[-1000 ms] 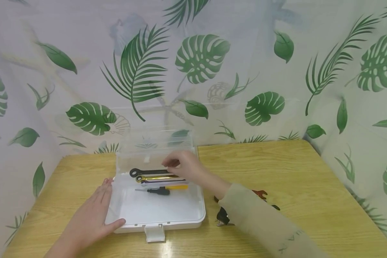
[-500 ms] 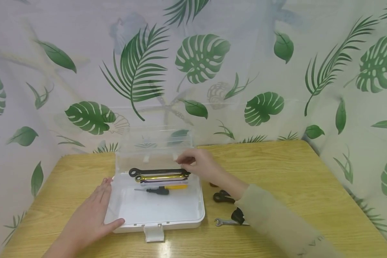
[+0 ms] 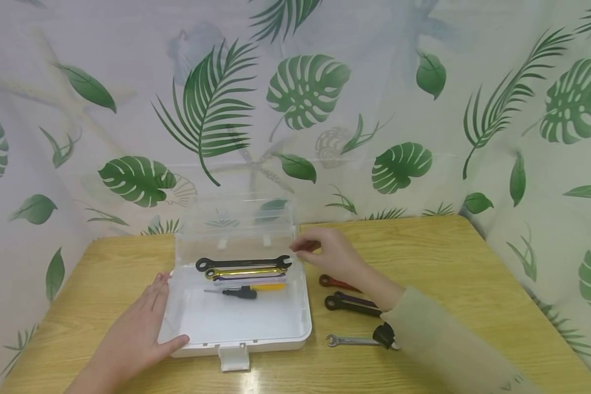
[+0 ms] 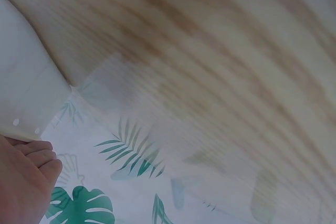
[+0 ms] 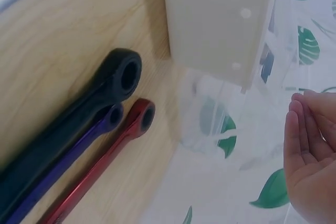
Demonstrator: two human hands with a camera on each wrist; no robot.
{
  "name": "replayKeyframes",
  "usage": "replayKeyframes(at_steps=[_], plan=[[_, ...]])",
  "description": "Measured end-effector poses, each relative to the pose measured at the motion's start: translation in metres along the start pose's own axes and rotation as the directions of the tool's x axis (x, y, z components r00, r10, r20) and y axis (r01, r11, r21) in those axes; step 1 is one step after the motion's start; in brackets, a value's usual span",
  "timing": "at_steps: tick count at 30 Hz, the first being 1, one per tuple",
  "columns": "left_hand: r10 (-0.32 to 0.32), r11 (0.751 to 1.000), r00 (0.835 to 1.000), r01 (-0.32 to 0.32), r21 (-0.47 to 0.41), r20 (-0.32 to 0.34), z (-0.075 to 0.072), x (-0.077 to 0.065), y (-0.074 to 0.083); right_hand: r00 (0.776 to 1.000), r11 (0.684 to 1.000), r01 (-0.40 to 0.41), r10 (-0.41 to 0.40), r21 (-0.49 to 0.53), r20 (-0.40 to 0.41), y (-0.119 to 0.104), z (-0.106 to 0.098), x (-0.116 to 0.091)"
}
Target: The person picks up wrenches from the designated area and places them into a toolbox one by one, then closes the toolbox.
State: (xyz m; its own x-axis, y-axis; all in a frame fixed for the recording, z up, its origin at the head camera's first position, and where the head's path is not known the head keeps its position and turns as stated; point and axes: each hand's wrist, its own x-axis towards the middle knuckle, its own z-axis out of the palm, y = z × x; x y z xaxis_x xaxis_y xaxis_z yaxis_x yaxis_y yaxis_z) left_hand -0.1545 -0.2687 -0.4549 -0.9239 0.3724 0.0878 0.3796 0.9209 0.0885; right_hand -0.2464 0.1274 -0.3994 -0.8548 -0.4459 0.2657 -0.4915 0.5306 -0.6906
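A white plastic case (image 3: 241, 323) with a raised clear lid (image 3: 236, 219) stands on the table. In its back part lie a black wrench (image 3: 243, 264), a gold wrench (image 3: 246, 272) and a purple wrench (image 3: 251, 278). A black-handled screwdriver (image 3: 240, 294) and a yellow-handled screwdriver (image 3: 268, 287) are just in front of them. My left hand (image 3: 135, 323) rests along the case's left side, fingers straight, thumb at the front rim. Above the right back edge of the case my right hand (image 3: 332, 254) is loosely bent and holds nothing; the right wrist view also shows its fingers (image 5: 302, 135) empty.
On the table right of the case lie a red wrench (image 3: 337, 282), a black wrench (image 3: 349, 305), a purple wrench (image 3: 352, 299) and a silver wrench (image 3: 352, 340). A black-ended tool (image 3: 385, 335) is partly under my right sleeve (image 3: 438, 328). A leaf-print cloth (image 3: 345, 109) hangs behind.
My right hand has let go of the black wrench, which stays in the case, and has moved right. More tools on the right show. My left hand keeps its place.
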Motion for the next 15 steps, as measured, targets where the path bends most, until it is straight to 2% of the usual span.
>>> replayKeyframes(at_steps=[7,15], plan=[[-0.002,1.0,1.0,0.002,-0.002,0.005,0.0,0.0,0.0,0.998,0.999,-0.036,0.036,-0.001,-0.043,0.009,-0.009,-0.011],[-0.001,1.0,1.0,0.001,0.003,0.001,0.001,0.0,0.0,0.994,0.997,-0.081,0.08,-0.017,-0.071,0.032,-0.016,-0.028]])
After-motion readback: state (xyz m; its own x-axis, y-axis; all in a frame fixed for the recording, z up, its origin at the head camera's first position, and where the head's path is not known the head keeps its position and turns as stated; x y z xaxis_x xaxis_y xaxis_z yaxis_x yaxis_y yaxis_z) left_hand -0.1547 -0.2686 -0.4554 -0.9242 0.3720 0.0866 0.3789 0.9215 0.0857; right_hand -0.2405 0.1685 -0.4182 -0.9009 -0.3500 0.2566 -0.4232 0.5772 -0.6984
